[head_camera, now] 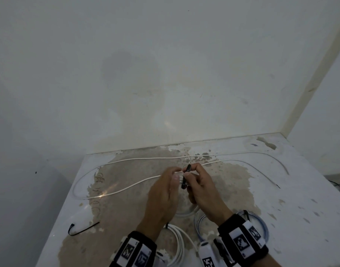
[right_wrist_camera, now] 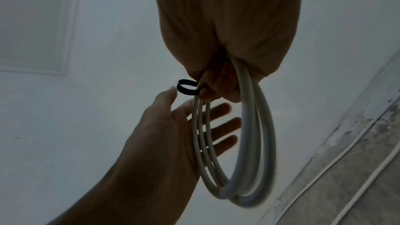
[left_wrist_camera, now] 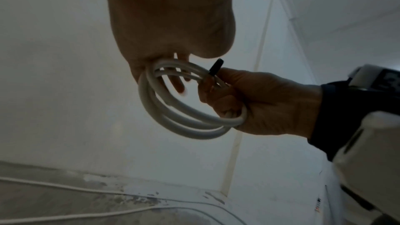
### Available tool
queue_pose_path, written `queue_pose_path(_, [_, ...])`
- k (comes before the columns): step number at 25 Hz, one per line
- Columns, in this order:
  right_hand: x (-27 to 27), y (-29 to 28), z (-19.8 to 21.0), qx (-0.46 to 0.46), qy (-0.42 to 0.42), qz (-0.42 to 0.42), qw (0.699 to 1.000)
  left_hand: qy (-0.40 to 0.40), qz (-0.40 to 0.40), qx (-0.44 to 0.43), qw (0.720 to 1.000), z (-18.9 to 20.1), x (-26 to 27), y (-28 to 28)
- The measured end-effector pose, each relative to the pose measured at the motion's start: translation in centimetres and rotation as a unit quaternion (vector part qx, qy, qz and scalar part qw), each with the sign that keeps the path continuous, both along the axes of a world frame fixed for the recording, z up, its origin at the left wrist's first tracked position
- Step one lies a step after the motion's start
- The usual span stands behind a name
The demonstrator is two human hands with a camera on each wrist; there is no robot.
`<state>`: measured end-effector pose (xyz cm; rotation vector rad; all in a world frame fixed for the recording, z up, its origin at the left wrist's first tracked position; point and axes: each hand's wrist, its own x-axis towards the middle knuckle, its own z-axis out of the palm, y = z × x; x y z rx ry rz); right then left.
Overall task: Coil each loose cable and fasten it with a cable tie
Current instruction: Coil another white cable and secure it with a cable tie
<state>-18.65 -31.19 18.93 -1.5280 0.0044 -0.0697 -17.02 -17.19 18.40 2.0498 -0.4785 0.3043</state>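
The right hand (head_camera: 202, 191) has its grip pinched tight on the coiled white round cable (left_wrist_camera: 184, 109) and the black cable tie (head_camera: 185, 177) looped round the bundle, held up above the stained white desk (head_camera: 281, 189). Just left of that grip, the left hand (head_camera: 163, 195) touches the coil with its fingers (right_wrist_camera: 223, 122) spread straight behind the loops. Beyond both hands a long loose white cable (head_camera: 126, 160) snakes across the desk, and a spare black cable tie (head_camera: 82, 229) lies off to the left.

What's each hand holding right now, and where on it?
The right hand grips the coiled white cable at its bunched strands, where the black cable tie wraps. The left hand lies open against the coil, gripping nothing.
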Motion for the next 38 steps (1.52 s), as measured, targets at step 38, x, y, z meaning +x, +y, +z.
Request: queue_pose_path(38, [-0.8, 0.0, 1.1, 0.022, 0.11, 0.017, 0.994, 0.325, -0.02, -0.188, 0.927, 2.3, -0.1, -0.8])
